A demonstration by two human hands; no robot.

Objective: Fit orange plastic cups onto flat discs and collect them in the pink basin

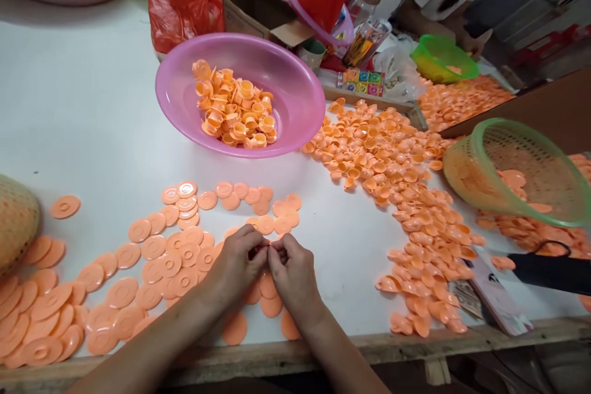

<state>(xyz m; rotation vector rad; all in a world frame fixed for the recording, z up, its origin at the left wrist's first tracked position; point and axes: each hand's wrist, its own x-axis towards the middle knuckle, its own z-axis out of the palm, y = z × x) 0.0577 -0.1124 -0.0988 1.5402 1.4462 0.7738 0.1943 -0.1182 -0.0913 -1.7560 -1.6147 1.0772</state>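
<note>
My left hand (241, 260) and my right hand (295, 276) meet over the table near its front edge, fingers closed and fingertips pinched together. What they hold between them is mostly hidden by the fingers. Small orange plastic saucers (186, 283) lie around and under both hands and spread away to the left. To the right is a long heap of small orange plastic cups (369, 154). Beyond the hands stands a pink-purple basin (173, 83) with a pile of orange cups (237, 104) in it, some seated on saucers.
A green-rimmed basket (466, 163) tilts at the right, near a phone box (501, 295) and a black strapped item (554, 271). A woven basket (16, 221) sits at the left edge. Behind are a red bag (184, 12), a carton (244, 18) and another person's hand (473, 43) by a green bowl (438, 58).
</note>
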